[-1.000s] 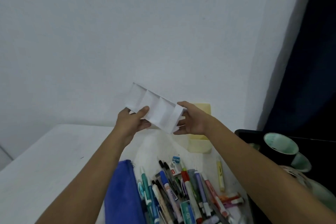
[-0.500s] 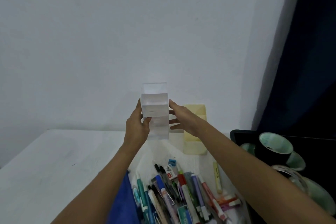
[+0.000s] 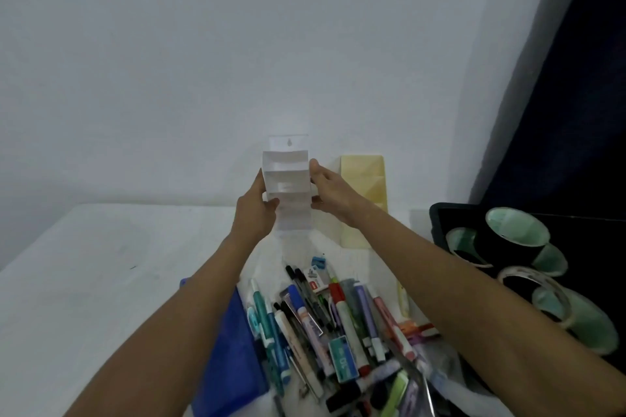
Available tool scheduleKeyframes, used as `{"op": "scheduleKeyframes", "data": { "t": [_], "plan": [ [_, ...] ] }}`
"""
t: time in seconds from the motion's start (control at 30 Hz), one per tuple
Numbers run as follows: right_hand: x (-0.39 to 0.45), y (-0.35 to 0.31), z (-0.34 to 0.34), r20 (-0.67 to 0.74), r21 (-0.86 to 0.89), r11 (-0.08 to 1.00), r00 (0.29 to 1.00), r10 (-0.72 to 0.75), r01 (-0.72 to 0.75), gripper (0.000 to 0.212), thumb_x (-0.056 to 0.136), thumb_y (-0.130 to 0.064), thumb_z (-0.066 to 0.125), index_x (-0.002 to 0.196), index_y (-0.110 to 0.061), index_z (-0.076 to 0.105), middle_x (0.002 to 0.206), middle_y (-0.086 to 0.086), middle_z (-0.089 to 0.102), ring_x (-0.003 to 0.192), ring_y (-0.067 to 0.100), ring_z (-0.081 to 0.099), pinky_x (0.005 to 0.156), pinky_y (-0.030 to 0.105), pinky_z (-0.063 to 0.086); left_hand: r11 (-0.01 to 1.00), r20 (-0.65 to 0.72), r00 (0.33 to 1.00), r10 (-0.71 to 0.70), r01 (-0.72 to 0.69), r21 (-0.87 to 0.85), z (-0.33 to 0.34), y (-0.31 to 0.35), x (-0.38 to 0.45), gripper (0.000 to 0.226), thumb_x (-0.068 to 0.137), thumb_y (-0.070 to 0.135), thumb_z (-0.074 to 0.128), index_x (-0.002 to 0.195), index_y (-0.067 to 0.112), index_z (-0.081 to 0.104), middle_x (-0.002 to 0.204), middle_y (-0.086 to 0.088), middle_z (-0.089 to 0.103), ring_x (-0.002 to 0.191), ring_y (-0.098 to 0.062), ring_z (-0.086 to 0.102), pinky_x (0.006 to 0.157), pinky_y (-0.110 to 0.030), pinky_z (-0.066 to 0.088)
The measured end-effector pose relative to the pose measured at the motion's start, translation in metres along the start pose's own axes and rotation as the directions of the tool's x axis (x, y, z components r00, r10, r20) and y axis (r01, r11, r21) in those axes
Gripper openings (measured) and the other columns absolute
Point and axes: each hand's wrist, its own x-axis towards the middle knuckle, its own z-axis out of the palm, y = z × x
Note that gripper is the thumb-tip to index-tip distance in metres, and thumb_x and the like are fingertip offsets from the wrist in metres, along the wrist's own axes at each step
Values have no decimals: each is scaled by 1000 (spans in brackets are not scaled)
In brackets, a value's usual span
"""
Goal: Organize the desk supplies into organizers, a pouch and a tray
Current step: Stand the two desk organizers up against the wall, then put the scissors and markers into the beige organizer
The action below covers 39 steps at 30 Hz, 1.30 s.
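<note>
Pale wall [image 3: 169, 61] behind, white worktop [image 3: 84, 281] below, dark curtain [image 3: 576, 78] at right. Black tray [image 3: 437, 223] on the right edge, already carrying rolls of tape [image 3: 515, 230]. Blue pouch [image 3: 230, 359] lying flat near the front, nothing seen inside. Yellow organizer [image 3: 364, 200] leaning upright against the wall, seemingly unfilled. White organizer [image 3: 287, 186] held upright above the worktop, just left of the yellow one, compartments bare. Heap of pens and markers [image 3: 338, 325] unsorted in front. Judged as early: sorting hardly begun. Both arms stretched forward; left hand [image 3: 254, 213] gripping the white organizer's left side, right hand [image 3: 333, 193] clamped on its right side, thumb up top.
</note>
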Motion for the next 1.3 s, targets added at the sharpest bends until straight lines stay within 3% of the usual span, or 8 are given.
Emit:
{"op": "scheduleKeyframes", "data": {
  "t": [0.13, 0.3, 0.4, 0.5, 0.67, 0.97, 1.13, 1.3],
  "plan": [
    [2, 6, -1, -84, -74, 997, 996, -12, 6, 51, 97, -52, 35, 127, -16, 54, 120, 10, 60, 104, 25, 63, 96, 41, 52, 995, 102, 994, -28, 18, 101, -4, -1, -6, 49, 91, 7, 56, 137, 18, 45, 121, -7, 64, 112, -24, 59, 82, -23, 40],
    [-21, 14, 3, -135, -281, 955, 989, 55, -92, 51, 95, -34, 50, 138, -9, 43, 127, 12, 53, 93, 26, 66, 87, 35, 56, 983, 108, 986, -124, 108, 147, -11, 10, -31, 20, 90, 11, 55, 106, 22, 51, 75, 12, 42, 87, -16, 45, 57, -12, 36],
    [-47, 14, 7, 6, -456, 884, 993, 116, -101, 45, 92, -21, 56, 133, -7, 48, 122, 12, 53, 91, 26, 66, 76, 28, 56, 975, 154, 977, -148, 118, 188, -17, 20, -52, 50, 89, 18, 57, 137, 12, 43, 94, 1, 57, 94, -21, 51, 76, -22, 37],
    [-81, 11, 5, 105, -623, 781, 984, 143, -47, 37, 90, -18, 58, 126, -8, 56, 114, 9, 61, 85, 24, 70, 76, 30, 58, 970, 202, 968, -151, 105, 221, -24, 27, -78, 50, 86, 26, 59, 135, 19, 49, 121, -5, 61, 103, -25, 60, 88, -27, 45],
    [-150, 12, -9, 114, -800, 599, 988, 103, 30, 27, 89, -22, 60, 115, -14, 63, 93, -2, 65, 68, 11, 67, 67, 22, 55, 970, 361, 931, -49, -41, 239, -18, 45, -135, 34, 87, 29, 62, 121, 25, 60, 104, 9, 67, 80, -11, 60, 71, -20, 39],
    [-274, 41, -48, -54, -799, 589, 991, 126, -119, 10, 87, -25, 66, 97, -22, 66, 82, -10, 60, 58, -2, 53, 51, 7, 38, 919, 682, 694, 229, -386, 84, 24, 93, -220, 9, 86, 23, 64, 95, 23, 65, 79, 11, 58, 65, -2, 52, 62, -17, 42],
    [-326, 65, -53, -138, -796, 574, 981, 138, -193, 12, 87, -24, 65, 98, -23, 68, 82, -10, 60, 65, -1, 50, 56, 8, 36, 797, 875, 366, 316, -603, -36, 57, 100, -255, 40, 92, 16, 51, 127, 34, 57, 113, 4, 53, 95, -14, 52, 78, -28, 42],
    [-343, 100, -63, -221, -863, 424, 960, 174, -276, 24, 85, -38, 63, 97, -18, 61, 96, -2, 56, 89, 18, 54, 74, 29, 47, 589, 912, 236, 337, -808, -9, 72, 106, -258, 57, 90, 7, 50, 136, 40, 44, 114, 0, 37, 88, -22, 55, 69, -40, 50]
  ]
}}
